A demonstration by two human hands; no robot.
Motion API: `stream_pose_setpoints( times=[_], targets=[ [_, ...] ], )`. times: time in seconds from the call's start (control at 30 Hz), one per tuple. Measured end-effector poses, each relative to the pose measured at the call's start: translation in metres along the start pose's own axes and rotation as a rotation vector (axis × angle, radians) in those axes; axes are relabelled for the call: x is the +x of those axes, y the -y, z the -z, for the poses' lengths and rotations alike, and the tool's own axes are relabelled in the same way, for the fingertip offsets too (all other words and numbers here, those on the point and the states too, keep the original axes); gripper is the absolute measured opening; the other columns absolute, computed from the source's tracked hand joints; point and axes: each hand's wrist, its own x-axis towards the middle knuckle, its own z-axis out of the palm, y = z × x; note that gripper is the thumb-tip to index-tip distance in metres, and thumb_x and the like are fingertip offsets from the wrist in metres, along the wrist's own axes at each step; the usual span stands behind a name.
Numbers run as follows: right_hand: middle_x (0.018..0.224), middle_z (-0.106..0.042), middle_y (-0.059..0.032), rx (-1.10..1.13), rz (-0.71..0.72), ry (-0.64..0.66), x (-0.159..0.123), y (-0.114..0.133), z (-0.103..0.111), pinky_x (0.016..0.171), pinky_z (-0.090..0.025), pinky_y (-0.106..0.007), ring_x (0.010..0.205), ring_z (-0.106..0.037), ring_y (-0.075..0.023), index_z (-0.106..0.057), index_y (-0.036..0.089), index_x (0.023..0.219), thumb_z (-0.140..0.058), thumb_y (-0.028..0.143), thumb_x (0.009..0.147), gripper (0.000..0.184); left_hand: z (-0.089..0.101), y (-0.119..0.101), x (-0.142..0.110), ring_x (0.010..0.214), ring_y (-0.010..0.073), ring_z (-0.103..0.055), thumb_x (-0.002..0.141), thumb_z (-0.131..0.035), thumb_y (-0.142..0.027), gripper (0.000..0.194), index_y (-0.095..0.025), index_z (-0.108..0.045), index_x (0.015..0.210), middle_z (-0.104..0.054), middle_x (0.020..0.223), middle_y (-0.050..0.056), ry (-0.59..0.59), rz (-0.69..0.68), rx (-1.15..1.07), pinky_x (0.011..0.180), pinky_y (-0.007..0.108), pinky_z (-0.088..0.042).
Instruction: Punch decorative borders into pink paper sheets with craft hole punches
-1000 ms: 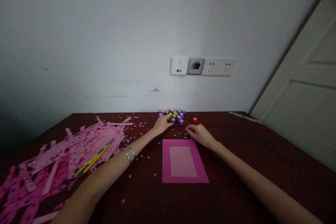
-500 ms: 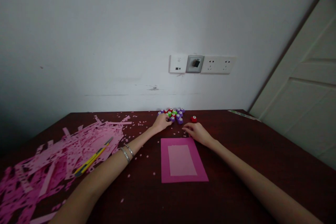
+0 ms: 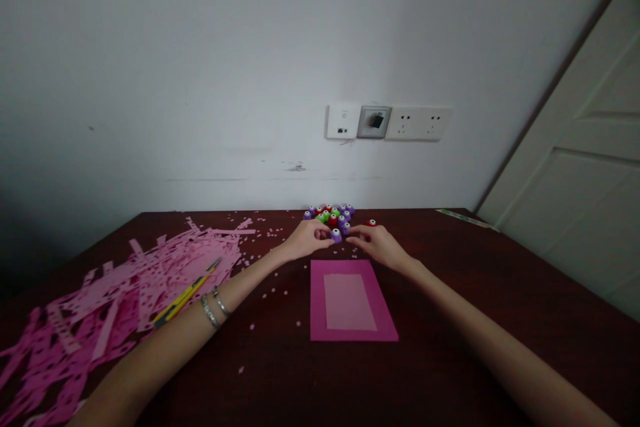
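Note:
My left hand pinches a small purple paper punch between thumb and fingers, just in front of the other punches. Close to its right side is my right hand, thumb and fingers apart, with nothing visible between them. Behind both hands sits a cluster of purple, red and green paper punches. A lone red punch is partly hidden by my right hand. Nearer to me lies a magenta sheet with a smaller light pink sheet on top.
Punched pink paper strips are heaped at the left, with a yellow cutter knife on them. Tiny pink cut-outs are scattered over the dark red table. A ruler-like strip lies at the back right. Wall sockets are behind.
My left hand has drawn the purple punch away from the cluster, toward me and to the right. My right hand has shifted slightly forward, covering more of the lone red punch.

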Motion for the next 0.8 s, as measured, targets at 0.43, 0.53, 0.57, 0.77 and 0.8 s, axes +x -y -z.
stream_pose_setpoints(
  times=[0.43, 0.53, 0.57, 0.77, 0.8],
  targets=[
    [0.088, -0.061, -0.0056, 0.182, 0.136, 0.185, -0.013, 0.013, -0.013, 0.065, -0.044, -0.026, 0.073, -0.053, -0.014, -0.065, 0.018, 0.1, -0.062, 0.028, 0.077, 0.025, -0.006, -0.004, -0.034, 0.059, 0.0078, -0.045, 0.072, -0.064, -0.032, 0.025, -0.014, -0.068, 0.089, -0.051, 0.072, -0.001, 0.156, -0.003, -0.126, 0.054, 0.02, -0.037],
    [0.088, -0.06, -0.005, 0.149, 0.173, 0.22, -0.014, 0.012, -0.019, 0.068, -0.044, -0.027, 0.076, -0.054, -0.0145, -0.066, 0.019, 0.098, -0.059, 0.027, 0.079, 0.021, -0.007, -0.002, -0.037, 0.061, 0.0085, -0.046, 0.073, -0.064, -0.032, 0.025, -0.015, -0.067, 0.09, -0.052, 0.072, -0.001, 0.184, -0.034, -0.067, 0.056, 0.02, -0.037],
    [0.089, -0.06, -0.0052, 0.133, 0.191, 0.225, -0.015, 0.012, -0.021, 0.071, -0.044, -0.027, 0.078, -0.054, -0.015, -0.066, 0.019, 0.097, -0.058, 0.027, 0.08, 0.02, -0.007, -0.001, -0.038, 0.062, 0.0088, -0.047, 0.073, -0.064, -0.031, 0.024, -0.015, -0.067, 0.091, -0.052, 0.072, 0.0, 0.192, -0.044, -0.043, 0.057, 0.02, -0.037],
    [0.093, -0.058, -0.0061, 0.051, 0.236, 0.249, -0.016, 0.011, -0.024, 0.075, -0.044, -0.03, 0.082, -0.055, -0.0161, -0.065, 0.02, 0.102, -0.054, 0.026, 0.083, 0.022, -0.008, 0.001, -0.038, 0.066, 0.0103, -0.049, 0.073, -0.066, -0.031, 0.025, -0.014, -0.067, 0.091, -0.053, 0.074, 0.0, 0.207, -0.069, 0.037, 0.06, 0.021, -0.037],
    [0.093, -0.058, -0.0061, 0.046, 0.236, 0.251, -0.016, 0.012, -0.023, 0.075, -0.045, -0.03, 0.082, -0.056, -0.0162, -0.065, 0.02, 0.102, -0.054, 0.026, 0.083, 0.023, -0.009, 0.001, -0.038, 0.066, 0.0103, -0.049, 0.073, -0.066, -0.031, 0.025, -0.014, -0.067, 0.091, -0.053, 0.074, 0.0, 0.207, -0.068, 0.044, 0.06, 0.021, -0.037]
  ],
)
